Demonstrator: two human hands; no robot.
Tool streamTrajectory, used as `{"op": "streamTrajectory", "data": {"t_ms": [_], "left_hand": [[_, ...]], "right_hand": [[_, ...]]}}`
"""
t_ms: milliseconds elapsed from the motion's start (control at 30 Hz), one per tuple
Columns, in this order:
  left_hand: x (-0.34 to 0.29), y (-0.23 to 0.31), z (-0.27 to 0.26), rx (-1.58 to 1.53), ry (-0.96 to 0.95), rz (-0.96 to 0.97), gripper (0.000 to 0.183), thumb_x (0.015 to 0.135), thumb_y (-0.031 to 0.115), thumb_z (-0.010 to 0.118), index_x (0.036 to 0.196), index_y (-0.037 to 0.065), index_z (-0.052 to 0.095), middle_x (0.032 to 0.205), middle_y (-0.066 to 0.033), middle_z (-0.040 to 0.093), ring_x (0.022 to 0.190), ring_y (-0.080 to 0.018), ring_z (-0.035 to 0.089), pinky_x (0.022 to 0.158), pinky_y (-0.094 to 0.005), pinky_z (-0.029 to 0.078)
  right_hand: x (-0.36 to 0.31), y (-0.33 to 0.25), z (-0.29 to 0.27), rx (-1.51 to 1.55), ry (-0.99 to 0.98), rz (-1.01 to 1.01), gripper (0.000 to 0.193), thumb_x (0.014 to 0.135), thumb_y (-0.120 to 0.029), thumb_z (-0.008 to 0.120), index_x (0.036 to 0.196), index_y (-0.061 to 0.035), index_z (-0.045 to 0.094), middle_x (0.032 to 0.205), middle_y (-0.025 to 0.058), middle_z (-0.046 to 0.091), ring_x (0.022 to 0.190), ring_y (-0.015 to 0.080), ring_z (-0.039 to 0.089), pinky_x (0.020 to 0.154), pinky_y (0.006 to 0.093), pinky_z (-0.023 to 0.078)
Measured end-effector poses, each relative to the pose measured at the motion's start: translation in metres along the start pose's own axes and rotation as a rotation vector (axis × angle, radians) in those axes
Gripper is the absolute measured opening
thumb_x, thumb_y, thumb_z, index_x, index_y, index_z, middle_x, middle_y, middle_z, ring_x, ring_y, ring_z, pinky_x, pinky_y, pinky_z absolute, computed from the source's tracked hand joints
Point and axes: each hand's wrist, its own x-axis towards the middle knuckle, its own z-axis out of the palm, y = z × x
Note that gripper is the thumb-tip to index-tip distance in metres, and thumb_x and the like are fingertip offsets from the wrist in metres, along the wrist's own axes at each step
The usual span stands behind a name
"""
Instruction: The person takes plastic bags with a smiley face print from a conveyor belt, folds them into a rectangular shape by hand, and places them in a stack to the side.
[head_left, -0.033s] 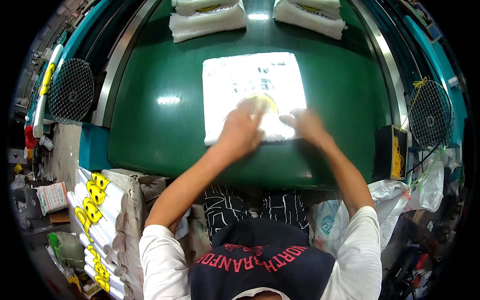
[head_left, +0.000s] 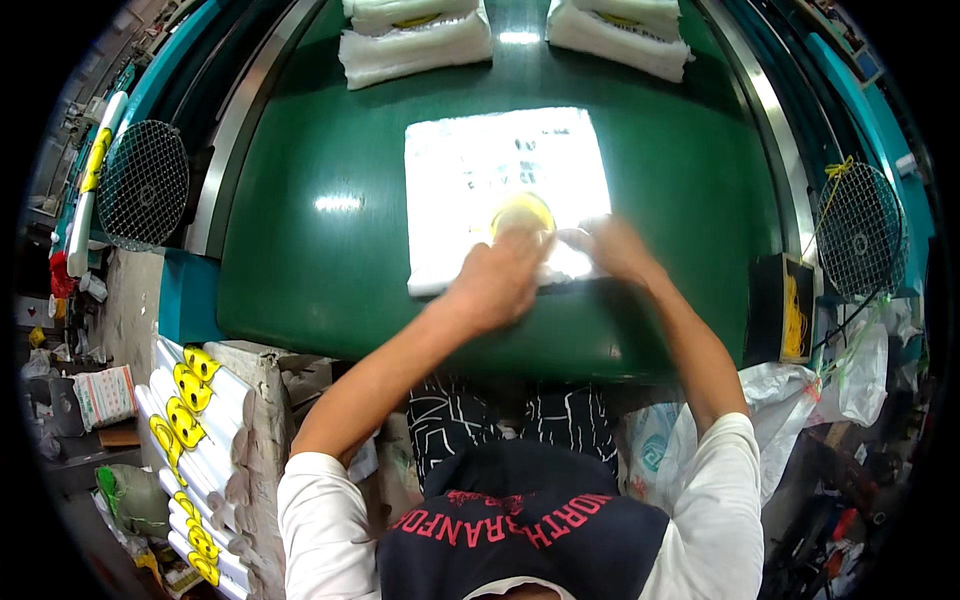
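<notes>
Head view: at left, white rolls (head_left: 205, 450) lie piled beside the green table (head_left: 310, 270); the left hand (head_left: 500, 275) is over the white plastic pack (head_left: 450, 190) lying flat mid-table, and the right hand (head_left: 622, 250) is by its lower right corner; both hands' fingers are too blurred to tell grip; smoothing seems underway, next calling for even pressure
</notes>
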Motion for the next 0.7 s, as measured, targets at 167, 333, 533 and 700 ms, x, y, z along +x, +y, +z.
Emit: {"op": "streamTrajectory", "data": {"t_ms": [167,333,533,700], "left_hand": [[0.038,-0.009,-0.006,0.054,-0.602,-0.186,0.054,0.067,0.023,0.071,0.117,0.007,0.057,0.134,-0.0116,0.044,0.119,-0.0301,0.046,0.081,-0.0469,0.048],[-0.04,0.036,0.018,0.059,-0.458,0.177,0.086,0.079,0.066,0.055,0.144,0.014,0.03,0.151,-0.0168,0.02,0.14,-0.0376,0.016,0.11,-0.0569,0.018],[-0.039,0.0,0.009,0.246,-0.497,-0.16,0.08,0.081,0.076,0.037,0.146,0.031,0.025,0.154,-0.0122,0.014,0.142,-0.0344,0.01,0.104,-0.0706,0.01],[-0.048,-0.003,0.012,0.04,-0.487,-0.238,0.068,0.084,0.065,0.045,0.127,0.013,0.054,0.131,-0.017,0.049,0.123,-0.0314,0.045,0.1,-0.0509,0.035]], "right_hand": [[-0.009,0.034,-0.029,-0.084,0.044,0.2,0.05,0.088,-0.042,0.058,0.078,0.006,0.061,0.068,0.0182,0.062,0.058,0.0246,0.062,0.054,0.0359,0.051],[-0.007,0.024,-0.015,0.836,0.174,0.04,0.03,0.082,-0.018,0.07,0.099,0.0051,0.061,0.089,0.0097,0.066,0.074,0.0164,0.064,0.065,0.0291,0.054],[-0.022,0.01,-0.05,0.391,0.179,0.001,0.021,0.08,-0.008,0.067,0.101,-0.005,0.064,0.09,0.0076,0.068,0.078,0.0176,0.063,0.071,0.0288,0.05],[-0.081,0.042,0.002,-0.248,0.2,-0.526,0.038,0.073,-0.004,0.068,0.109,-0.0087,0.06,0.123,0.0114,0.059,0.113,0.0312,0.055,0.096,0.0415,0.043]]}}
